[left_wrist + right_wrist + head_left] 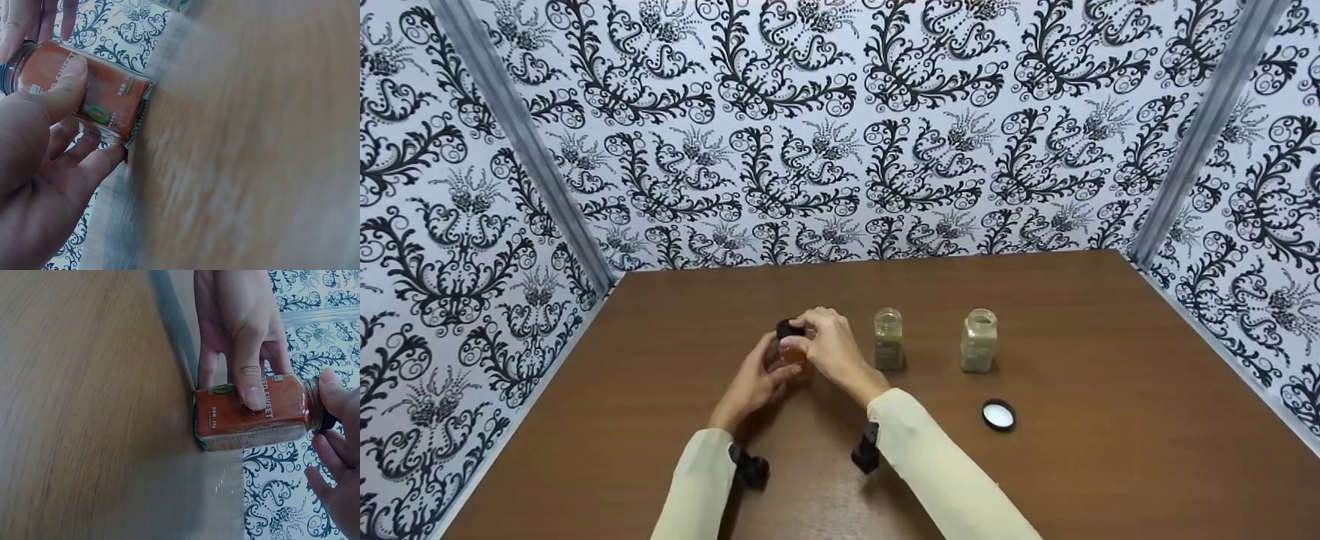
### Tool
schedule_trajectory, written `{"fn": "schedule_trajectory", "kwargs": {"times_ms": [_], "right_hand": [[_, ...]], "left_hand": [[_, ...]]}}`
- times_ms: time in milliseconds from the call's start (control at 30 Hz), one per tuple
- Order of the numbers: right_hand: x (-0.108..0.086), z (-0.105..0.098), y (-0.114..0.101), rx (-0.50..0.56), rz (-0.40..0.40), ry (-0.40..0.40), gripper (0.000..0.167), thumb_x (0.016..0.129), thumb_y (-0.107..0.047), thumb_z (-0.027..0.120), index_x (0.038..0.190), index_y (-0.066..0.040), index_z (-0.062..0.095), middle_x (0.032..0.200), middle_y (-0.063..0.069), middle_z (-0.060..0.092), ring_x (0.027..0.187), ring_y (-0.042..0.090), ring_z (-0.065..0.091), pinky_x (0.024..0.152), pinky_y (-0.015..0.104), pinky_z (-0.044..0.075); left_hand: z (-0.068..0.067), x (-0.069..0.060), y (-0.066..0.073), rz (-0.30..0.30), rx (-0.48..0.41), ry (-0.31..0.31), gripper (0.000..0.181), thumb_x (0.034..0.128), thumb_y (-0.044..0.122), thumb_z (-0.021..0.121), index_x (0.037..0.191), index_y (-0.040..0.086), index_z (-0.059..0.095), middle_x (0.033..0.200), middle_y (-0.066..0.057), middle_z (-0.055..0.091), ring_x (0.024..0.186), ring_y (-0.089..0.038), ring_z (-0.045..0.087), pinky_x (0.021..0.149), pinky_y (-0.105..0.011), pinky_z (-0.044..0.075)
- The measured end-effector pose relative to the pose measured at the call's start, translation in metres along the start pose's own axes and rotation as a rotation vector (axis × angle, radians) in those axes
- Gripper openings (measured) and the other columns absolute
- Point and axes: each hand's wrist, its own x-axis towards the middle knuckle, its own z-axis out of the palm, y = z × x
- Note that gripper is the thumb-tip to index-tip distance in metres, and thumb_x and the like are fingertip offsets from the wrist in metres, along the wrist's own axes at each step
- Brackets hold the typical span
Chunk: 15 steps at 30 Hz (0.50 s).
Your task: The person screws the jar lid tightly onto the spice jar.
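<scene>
The red-filled jar (793, 353) stands upright on the surface (660, 322), its black lid (789, 328) over the neck. At eight o'clock the left hand (757, 377) has its fingers curled round the glass; at three o'clock the right hand (831, 343) pinches the lid between thumb and fingers. Further out towards three stand a green-filled jar (889, 349) and a paler jar (978, 352), both apparently lidless; a loose lid (999, 415) lies near four o'clock. So two jars seem open and one remains capped; whether its lid is loosening or tightening cannot be told. The right wrist view shows "SWEET" lettering hidden from the head view, which alone shows the loose lid.
</scene>
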Motion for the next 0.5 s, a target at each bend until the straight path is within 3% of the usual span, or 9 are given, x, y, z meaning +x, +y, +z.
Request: {"fn": "schedule_trajectory", "kwargs": {"times_ms": [333,500], "right_hand": [[0.0000,0.0012,-0.0015,0.000,0.028,0.005,0.034,0.077,-0.027,0.085,0.102,-0.006,0.075,0.103,0.010,0.072,0.100,0.025,0.061,0.092,0.038,0.050],[0.0020,0.0019,-0.0043,-0.015,0.076,0.007,0.032,0.076,-0.029,0.085,0.098,-0.007,0.075,0.100,0.010,0.069,0.097,0.025,0.059,0.089,0.038,0.049]], "left_hand": [[0.0008,-0.0014,0.0003,0.006,0.008,0.016,0.059,0.0944,-0.004,0.062,0.147,-0.003,0.035,0.145,-0.033,0.048,0.130,-0.042,0.055,0.098,-0.022,0.052],[-0.0006,-0.0006,0.0015,-0.009,0.045,0.016,0.060,0.0949,-0.001,0.063,0.149,0.001,0.036,0.145,-0.029,0.051,0.131,-0.041,0.055,0.104,-0.031,0.051]]}}
